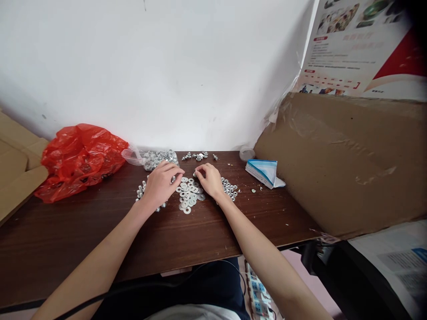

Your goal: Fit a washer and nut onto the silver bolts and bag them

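My left hand (pixel 163 183) hovers over the left side of a pile of flat metal washers (pixel 188 195), fingers curled together. Whatever it may hold is hidden. Beneath and beside that hand lie bolts (pixel 140 190), partly covered by it. Facing it across the washers, my right hand (pixel 209 180) has thumb and fingers pinched together; a tiny item at the fingertips is too small to name. Metal nuts (pixel 229 189) lie in a group just right of my right hand. Behind both hands, near the wall, several assembled bolts (pixel 200 156) lie in a loose row.
A red plastic bag (pixel 82 155) and a clear bag of metal parts (pixel 160 158) lie to the left. At the right are a round clear lid (pixel 247 154), a blue-white paper packet (pixel 263 172) and a large cardboard panel (pixel 350 164). The table's front edge (pixel 187 266) runs below my forearms.
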`<state>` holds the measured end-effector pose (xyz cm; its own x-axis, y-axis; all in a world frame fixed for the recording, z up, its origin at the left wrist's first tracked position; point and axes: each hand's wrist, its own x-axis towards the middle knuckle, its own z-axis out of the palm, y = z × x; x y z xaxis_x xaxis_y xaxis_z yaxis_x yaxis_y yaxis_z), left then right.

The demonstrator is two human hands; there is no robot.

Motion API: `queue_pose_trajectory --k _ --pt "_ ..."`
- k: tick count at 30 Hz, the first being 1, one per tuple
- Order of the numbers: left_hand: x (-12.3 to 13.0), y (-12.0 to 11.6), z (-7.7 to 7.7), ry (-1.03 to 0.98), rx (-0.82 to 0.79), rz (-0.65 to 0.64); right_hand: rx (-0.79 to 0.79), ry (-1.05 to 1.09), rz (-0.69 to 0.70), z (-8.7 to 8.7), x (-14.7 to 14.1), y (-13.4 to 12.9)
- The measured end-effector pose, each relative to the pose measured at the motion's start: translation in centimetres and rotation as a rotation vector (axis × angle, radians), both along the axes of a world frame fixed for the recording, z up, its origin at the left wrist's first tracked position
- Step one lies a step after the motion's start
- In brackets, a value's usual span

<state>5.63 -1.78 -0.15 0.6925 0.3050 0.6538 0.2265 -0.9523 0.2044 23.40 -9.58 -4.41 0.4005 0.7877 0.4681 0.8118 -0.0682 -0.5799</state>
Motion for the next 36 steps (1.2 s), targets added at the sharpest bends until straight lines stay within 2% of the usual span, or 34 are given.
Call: queue_pose_trajectory --k 5,10,14,17,22,28,36 --pt "-0.1 0.0 0.2 0.032 -0.021 0.041 -0.055 -0.056 -0.025 -0.1 0.2 0.2" --pt "-0.1 0.1 0.3 0.148 -0.046 0.128 -0.080 -0.070 -0.037 -0.1 0.1 0.2" --pt "-0.1 0.2 0.1 0.271 -0.041 0.210 0.030 -0.072 0.000 0.4 -0.1 -0.2" --pt "-0.2 0.4 -0.3 0.294 -0.028 0.215 0.097 -0.107 0.112 0.8 -0.4 -0.5" --pt "-0.2 1.1 -1.4 0.257 -0.019 0.235 -0.006 -0.201 0.257 1.0 -1.0 -0.7" --pt "-0.1 1.5 -2.3 0.220 0.042 0.264 -0.133 -0.282 0.229 0.7 -1.3 -0.6" --pt "-0.2 1.3 -1.9 0.270 0.084 0.271 -0.212 -0.229 0.226 0.8 -1.4 -0.7"
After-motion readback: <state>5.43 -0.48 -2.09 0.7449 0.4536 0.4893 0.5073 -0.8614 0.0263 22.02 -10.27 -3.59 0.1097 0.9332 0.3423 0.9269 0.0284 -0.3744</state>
